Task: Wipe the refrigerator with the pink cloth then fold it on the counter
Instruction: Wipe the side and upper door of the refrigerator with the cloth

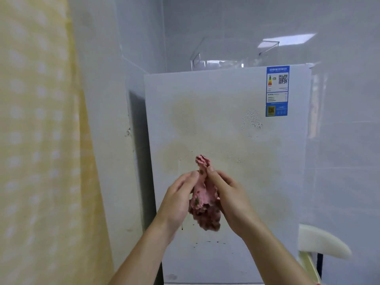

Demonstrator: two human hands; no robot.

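Stained white refrigerator [226, 130] door between tiled walls [339, 140], yellow curtain [37, 140] alongside.

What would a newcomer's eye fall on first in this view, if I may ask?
The soiled, bunched pink cloth, pinched between the left hand and right hand at centre frame, draws the eye first. Behind it, the white refrigerator door shows yellowish smears and dark specks upper right, near a blue label in its top right corner.

Yellow curtain [41, 140], clear plastic box [236, 56]
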